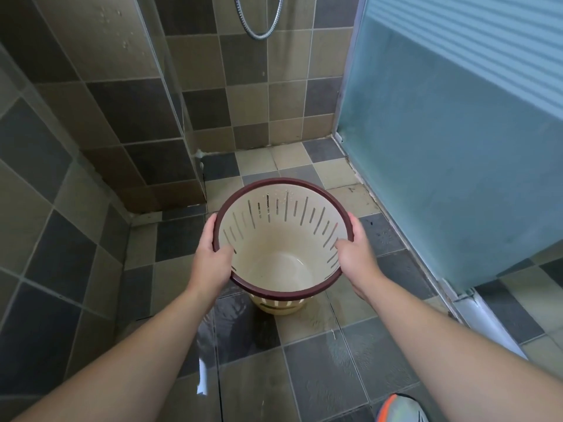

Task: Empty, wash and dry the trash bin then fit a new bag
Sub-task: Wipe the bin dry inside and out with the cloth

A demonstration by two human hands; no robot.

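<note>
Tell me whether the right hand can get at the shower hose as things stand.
Probably not yet: the right hand grips the trash bin rim, and the shower hose hangs well above and beyond, though nothing blocks the way.

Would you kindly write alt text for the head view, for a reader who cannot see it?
Both hands, left and right, grip the dark rim of an empty cream slotted bin held upright over a wet tiled floor. A shower hose hangs on the wall behind, and a frosted glass door stands right.
</note>
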